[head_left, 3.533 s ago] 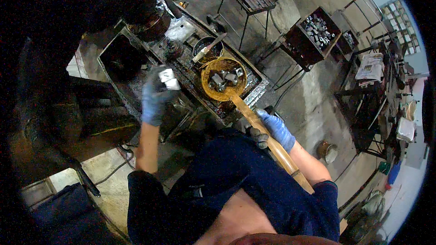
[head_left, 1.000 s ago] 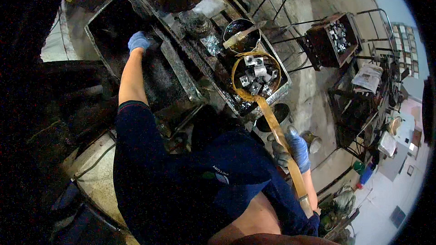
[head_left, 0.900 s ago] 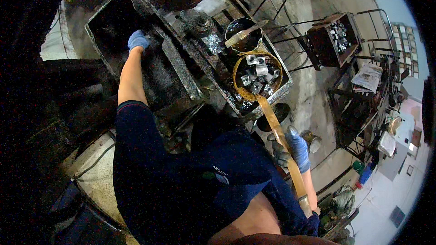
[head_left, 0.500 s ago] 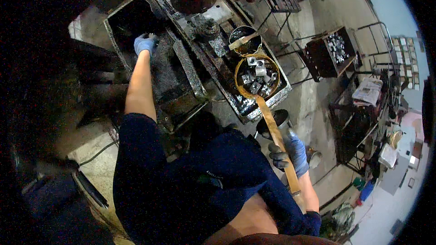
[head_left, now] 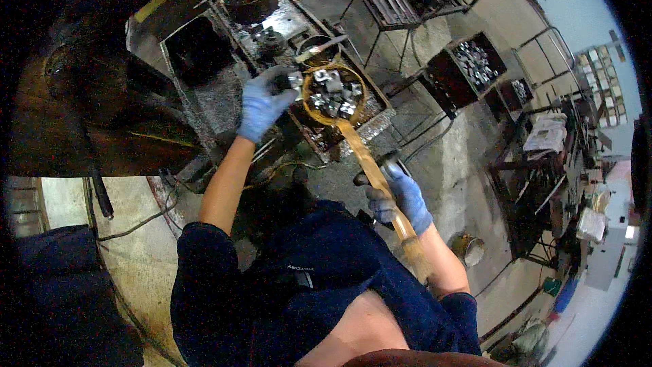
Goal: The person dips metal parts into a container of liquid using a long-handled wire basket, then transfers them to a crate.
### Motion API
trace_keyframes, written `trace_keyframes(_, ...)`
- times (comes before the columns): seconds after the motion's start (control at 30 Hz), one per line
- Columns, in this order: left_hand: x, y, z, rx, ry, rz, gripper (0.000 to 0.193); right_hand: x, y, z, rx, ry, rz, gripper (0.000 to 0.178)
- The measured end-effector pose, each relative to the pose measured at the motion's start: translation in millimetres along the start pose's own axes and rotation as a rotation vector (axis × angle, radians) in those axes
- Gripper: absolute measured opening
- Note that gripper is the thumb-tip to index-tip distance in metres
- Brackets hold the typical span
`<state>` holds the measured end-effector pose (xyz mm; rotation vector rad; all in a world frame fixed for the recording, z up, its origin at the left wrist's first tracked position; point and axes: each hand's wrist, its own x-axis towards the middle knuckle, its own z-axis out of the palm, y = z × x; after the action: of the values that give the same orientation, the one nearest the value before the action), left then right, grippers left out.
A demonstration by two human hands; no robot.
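Note:
My left hand (head_left: 261,109), in a blue glove with dark fingertips, is beside the left rim of a round yellow basket (head_left: 307,103). Between its fingers and the rim shows a small shiny metal part (head_left: 295,80), pinched at the fingertips. Several blocky silver metal parts (head_left: 333,88) fill the basket. From the basket's near side a long, flat wooden handle (head_left: 360,151) runs toward me. My right hand (head_left: 397,200), gloved the same way, is wrapped round this handle, its dark fingers on the left side.
Behind the basket stands a round pail (head_left: 319,47) with a brush (head_left: 322,49) across it. An oily machine bed (head_left: 373,117) carries both. Far left is a dark bin (head_left: 197,51). At right are boxes of metal parts (head_left: 475,61), a slatted stool (head_left: 387,3) and a floor bucket (head_left: 468,248).
My left hand has come out of the dark bin and moved right to the basket, a metal part at its fingertips. My right hand still grips the handle; the view has shifted.

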<state>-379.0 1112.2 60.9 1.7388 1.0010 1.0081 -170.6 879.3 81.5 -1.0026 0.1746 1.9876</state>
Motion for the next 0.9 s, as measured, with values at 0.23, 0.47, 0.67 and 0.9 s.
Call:
trace_keyframes(0.23,3.0,14.1,63.5,0.556,-0.048,0.357,0.04,5.3,2.7,-10.0,0.258,-0.343,0.029,0.043)
trace_keyframes(0.47,7.4,-13.2,68.9,0.834,-0.247,0.46,0.047,6.2,-9.2,26.4,0.259,-0.359,-0.002,0.04)
trace_keyframes(0.67,10.7,-7.7,50.7,0.87,-0.429,0.465,0.05,4.6,-10.5,38.4,0.008,-0.045,-0.156,0.049)
trace_keyframes(0.9,12.3,-20.0,45.9,0.629,-0.441,0.534,0.039,5.5,-8.4,38.8,0.319,-0.307,0.037,0.059)
